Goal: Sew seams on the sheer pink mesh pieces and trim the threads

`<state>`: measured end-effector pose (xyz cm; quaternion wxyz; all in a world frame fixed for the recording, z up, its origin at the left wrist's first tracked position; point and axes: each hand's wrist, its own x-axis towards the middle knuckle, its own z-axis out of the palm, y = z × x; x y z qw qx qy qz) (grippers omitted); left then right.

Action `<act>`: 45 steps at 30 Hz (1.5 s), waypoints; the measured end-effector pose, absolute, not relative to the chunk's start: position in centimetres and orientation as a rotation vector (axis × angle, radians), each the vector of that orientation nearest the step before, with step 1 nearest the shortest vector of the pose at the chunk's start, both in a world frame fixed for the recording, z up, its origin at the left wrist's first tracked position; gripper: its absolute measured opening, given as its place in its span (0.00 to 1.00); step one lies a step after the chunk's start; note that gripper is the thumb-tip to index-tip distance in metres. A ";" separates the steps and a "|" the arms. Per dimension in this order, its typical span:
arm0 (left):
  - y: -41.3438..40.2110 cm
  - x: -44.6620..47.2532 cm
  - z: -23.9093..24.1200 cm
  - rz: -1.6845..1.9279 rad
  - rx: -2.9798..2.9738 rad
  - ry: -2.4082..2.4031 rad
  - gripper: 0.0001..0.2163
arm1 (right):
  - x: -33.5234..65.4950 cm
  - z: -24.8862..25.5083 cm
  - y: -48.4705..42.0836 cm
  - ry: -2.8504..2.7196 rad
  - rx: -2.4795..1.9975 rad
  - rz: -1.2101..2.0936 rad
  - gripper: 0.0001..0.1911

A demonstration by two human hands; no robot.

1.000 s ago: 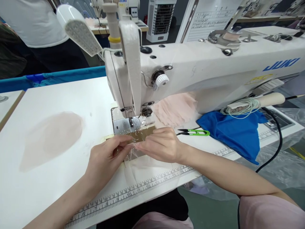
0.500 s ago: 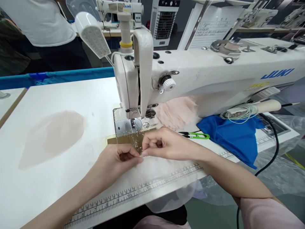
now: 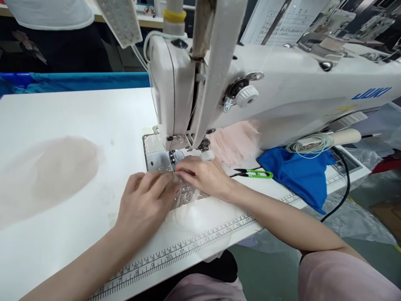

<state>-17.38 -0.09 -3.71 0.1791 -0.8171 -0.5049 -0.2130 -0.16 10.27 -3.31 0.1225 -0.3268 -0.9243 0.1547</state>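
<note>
the sheer cloth (image 3: pixel 189 194) lies right at my fingertips, between my two hands, its clear shine spread just on the near side of the needle plate (image 3: pixel 156 161). my right hand (image 3: pixel 205 175) reaches in from the right with thumb and forefinger brought together, pinching the cloth close to the near side of the presser foot (image 3: pixel 171 157). my left hand (image 3: pixel 147 202) is on the left of the cloth, back up, fingers bent and a little apart, the tips down beside the right fingertips; the thumb is mostly hidden, so i cannot tell whether it grips anything. the sewing machine (image 3: pixel 169 83) stands over the far side of both hands. a pale flat piece (image 3: pixel 67 167) lies on the bench (image 3: pixel 122 117), well apart to the left. beyond my right hand is the pink fabric (image 3: pixel 236 142), with the green snips (image 3: pixel 260 174) and then the blue cloth (image 3: pixel 297 171) farther right. a ruler strip (image 3: pixel 169 259) runs along the near edge.
</note>
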 end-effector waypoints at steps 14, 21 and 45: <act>1.4 -17.5 -4.0 -0.547 -2.358 -1.476 0.11 | 1.1 -3.6 9.3 -2.653 -0.744 -0.213 0.17; 0.3 -16.6 -3.8 -0.403 -2.314 -1.579 0.14 | 0.9 -4.3 9.9 -2.740 -0.756 -0.225 0.20; 0.3 -16.2 -3.7 -0.323 -2.285 -1.609 0.15 | 0.9 -4.2 10.6 -2.768 -0.790 -0.133 0.20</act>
